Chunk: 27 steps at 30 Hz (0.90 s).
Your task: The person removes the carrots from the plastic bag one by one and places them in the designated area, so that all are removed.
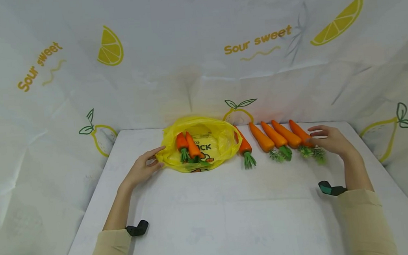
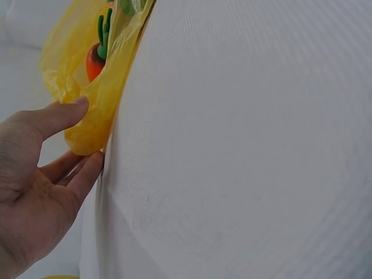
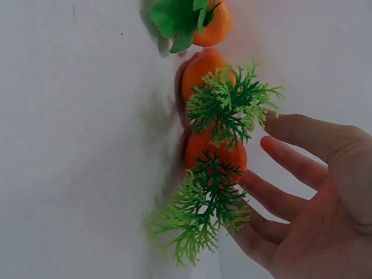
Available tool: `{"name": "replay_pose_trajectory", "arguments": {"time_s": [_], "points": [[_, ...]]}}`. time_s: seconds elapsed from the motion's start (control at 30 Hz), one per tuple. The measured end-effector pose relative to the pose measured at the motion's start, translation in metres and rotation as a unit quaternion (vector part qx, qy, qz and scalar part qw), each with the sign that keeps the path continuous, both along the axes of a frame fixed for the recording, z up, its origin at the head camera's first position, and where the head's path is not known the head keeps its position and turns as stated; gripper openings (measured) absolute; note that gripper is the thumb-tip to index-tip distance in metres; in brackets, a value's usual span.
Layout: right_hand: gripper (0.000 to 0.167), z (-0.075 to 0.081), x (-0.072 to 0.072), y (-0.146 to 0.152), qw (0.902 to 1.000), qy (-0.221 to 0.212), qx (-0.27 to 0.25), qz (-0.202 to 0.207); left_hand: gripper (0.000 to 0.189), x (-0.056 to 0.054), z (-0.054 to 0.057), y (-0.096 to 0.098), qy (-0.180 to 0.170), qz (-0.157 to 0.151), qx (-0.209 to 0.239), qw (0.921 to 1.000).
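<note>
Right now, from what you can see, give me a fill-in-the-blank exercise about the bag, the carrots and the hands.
1. The color of the bag is ____.
2. The hand touching the bag is the person's ____ hand.
3. In the head view, the other hand is at the end carrot on the row's ____ side.
4. The color of that carrot's leaves is ____.

Missing words: yellow; left; right; green.

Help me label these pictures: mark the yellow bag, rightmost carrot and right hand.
Yellow bag (image 1: 223, 142), head view: inner wall.
Rightmost carrot (image 1: 299, 132), head view: orange body.
Right hand (image 3: 318, 214), right wrist view: palm.
</note>
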State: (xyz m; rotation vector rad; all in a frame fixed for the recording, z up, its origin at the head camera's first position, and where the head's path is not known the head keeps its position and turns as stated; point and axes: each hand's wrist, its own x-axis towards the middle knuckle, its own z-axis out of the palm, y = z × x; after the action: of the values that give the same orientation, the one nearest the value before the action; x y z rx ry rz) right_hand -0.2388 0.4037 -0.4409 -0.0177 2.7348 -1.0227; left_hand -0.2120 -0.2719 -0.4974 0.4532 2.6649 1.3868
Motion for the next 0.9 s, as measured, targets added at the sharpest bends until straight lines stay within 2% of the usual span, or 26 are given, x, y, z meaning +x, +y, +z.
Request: {"name": "replay_pose_trajectory", "arguments": {"time_s": [0.23, 0.4, 0.6, 0.9], "points": [[0.058, 0.012, 0.002, -0.010, 0.9977, 0.064, 0.018, 0.014, 0.058, -0.002, -0.001, 0.000, -0.006, 0.002, 0.003, 1.0000], [0.056, 0.026, 0.003, -0.026, 0.9948, 0.098, 0.007, 0.028, 0.058, -0.002, 0.000, 0.000, -0.010, 0.003, 0.005, 0.9999], [0.055, 0.038, 0.004, -0.056, 0.9917, 0.120, 0.000, 0.045, 0.058, 0.000, 0.001, -0.001, -0.009, 0.001, 0.004, 0.9999], [0.044, 0.050, 0.011, -0.104, 0.9796, 0.173, -0.028, 0.099, 0.058, 0.001, 0.002, 0.001, -0.011, 0.002, -0.002, 0.9999]]}}
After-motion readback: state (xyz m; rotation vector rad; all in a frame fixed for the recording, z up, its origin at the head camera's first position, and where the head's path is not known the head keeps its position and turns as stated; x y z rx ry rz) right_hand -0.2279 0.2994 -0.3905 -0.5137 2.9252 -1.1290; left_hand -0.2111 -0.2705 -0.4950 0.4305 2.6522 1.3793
